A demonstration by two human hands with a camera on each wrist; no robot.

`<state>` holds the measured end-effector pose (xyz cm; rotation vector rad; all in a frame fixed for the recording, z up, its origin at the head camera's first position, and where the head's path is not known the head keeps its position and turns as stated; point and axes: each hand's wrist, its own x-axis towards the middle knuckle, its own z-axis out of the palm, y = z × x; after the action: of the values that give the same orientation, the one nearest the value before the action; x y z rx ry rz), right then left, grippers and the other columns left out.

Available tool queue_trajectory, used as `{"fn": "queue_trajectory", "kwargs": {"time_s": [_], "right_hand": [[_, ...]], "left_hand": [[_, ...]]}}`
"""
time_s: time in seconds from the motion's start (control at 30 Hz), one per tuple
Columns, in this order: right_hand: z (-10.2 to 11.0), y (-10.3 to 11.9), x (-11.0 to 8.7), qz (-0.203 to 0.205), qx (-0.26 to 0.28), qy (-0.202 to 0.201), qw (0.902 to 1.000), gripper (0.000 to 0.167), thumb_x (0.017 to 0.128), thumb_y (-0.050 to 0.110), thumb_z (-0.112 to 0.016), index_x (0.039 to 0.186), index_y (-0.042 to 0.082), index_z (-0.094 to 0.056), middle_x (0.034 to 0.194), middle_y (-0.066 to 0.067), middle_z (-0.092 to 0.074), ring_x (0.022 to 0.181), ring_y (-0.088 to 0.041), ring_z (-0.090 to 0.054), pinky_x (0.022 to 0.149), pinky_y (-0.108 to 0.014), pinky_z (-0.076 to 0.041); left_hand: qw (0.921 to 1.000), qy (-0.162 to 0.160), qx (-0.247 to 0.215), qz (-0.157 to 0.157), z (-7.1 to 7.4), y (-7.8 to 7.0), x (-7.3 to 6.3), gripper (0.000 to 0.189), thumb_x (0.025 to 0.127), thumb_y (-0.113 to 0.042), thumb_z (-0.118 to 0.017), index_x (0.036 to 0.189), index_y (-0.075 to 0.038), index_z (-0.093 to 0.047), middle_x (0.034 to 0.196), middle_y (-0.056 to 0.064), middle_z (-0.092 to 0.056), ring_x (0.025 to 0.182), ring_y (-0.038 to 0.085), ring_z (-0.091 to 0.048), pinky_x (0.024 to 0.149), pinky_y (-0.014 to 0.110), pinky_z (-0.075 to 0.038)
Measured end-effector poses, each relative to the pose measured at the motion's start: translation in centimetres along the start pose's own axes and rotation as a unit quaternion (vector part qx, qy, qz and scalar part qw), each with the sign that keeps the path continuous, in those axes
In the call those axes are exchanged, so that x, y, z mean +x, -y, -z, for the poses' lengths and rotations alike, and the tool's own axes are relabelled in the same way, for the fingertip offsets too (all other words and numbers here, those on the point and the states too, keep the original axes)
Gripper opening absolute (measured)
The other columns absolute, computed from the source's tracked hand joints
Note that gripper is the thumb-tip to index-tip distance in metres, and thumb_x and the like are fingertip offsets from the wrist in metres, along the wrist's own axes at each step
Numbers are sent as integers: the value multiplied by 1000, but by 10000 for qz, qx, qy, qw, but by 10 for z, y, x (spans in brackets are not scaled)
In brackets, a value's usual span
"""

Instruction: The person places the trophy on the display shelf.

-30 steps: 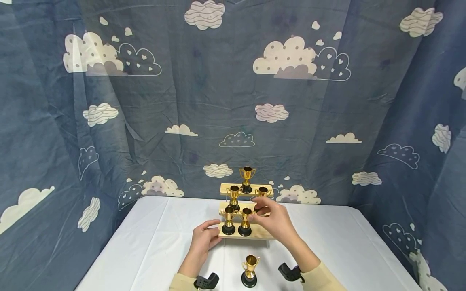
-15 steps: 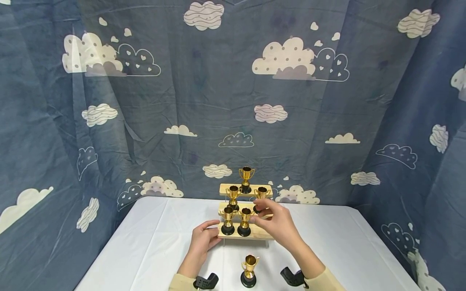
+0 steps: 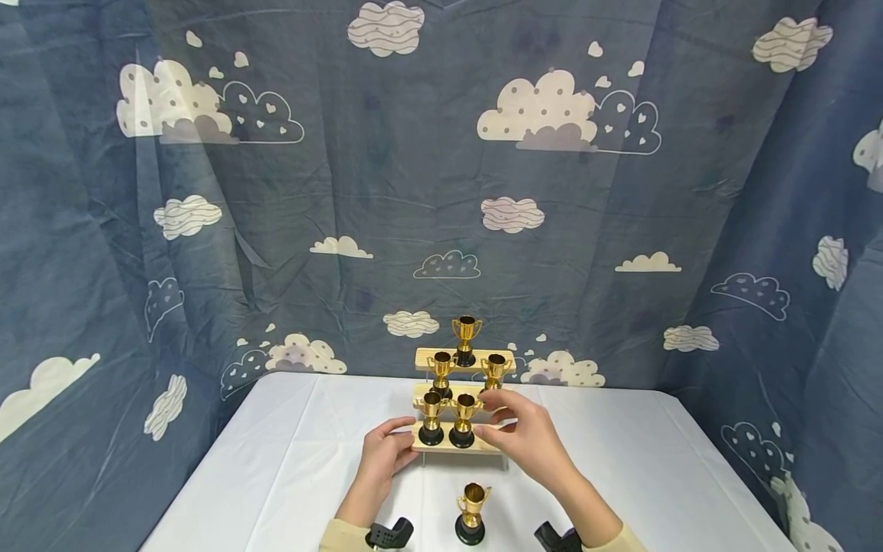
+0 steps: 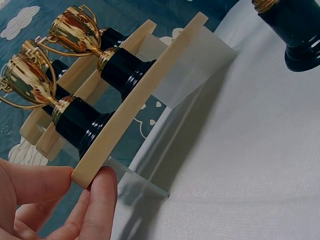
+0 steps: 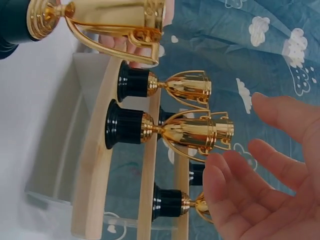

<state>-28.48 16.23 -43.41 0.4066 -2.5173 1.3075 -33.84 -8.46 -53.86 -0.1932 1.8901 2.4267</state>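
Observation:
My left hand (image 3: 382, 456) pinches the left end of the lowest wooden shelf (image 4: 140, 100) of a three-step display stand, thumb and fingers on either side of the board. Two small gold trophy cups with black bases stand on that shelf, a left one (image 3: 431, 418) and a right one (image 3: 464, 420). The middle step bears a left trophy (image 3: 441, 368) and a right trophy (image 3: 494, 368); a single trophy (image 3: 466, 337) tops the stand. My right hand (image 3: 531, 437) holds nothing; in the right wrist view its fingers (image 5: 280, 160) are loosely bent, beside the trophies.
Another trophy (image 3: 472, 510) stands upright on the white tablecloth (image 3: 310, 460) in front of the stand, between my forearms. Clear side panels (image 4: 195, 65) carry the shelves. A blue cloud-print curtain (image 3: 379, 169) hangs behind the table.
My right hand has drawn back from the right trophy on the middle step, moving slightly down and toward me. My left hand keeps its hold on the shelf end.

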Motion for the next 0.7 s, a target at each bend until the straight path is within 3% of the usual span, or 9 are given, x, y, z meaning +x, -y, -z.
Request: {"fn": "queue_trajectory", "kwargs": {"time_s": [0.2,0.43,0.7], "right_hand": [[-2,0,-8,56,113,157,9998,46,79,19,-87,122,23,-69,107,9,-67,91,-18,-67,76,-27,-58],[-6,-2,-16,110,235,498,9984,44,81,25,-85,121,27,-68,107,9,-67,91,-16,-67,76,-30,-59],[-10,-6,-26,109,429,929,9947,42,87,27,-80,125,15,-67,114,-3,-68,91,-18,-68,77,-31,-59]], "left_hand": [[10000,-35,18,41,0,-1,-1,44,83,3,-64,128,2,-65,102,17,-67,79,18,-69,77,36,-61],[10000,-37,-1,17,1,0,0,44,83,3,-64,127,1,-65,99,14,-67,80,18,-69,76,35,-61],[10000,-18,-16,1,1,1,0,44,82,4,-64,127,1,-66,100,15,-67,79,19,-69,76,36,-61]]}}
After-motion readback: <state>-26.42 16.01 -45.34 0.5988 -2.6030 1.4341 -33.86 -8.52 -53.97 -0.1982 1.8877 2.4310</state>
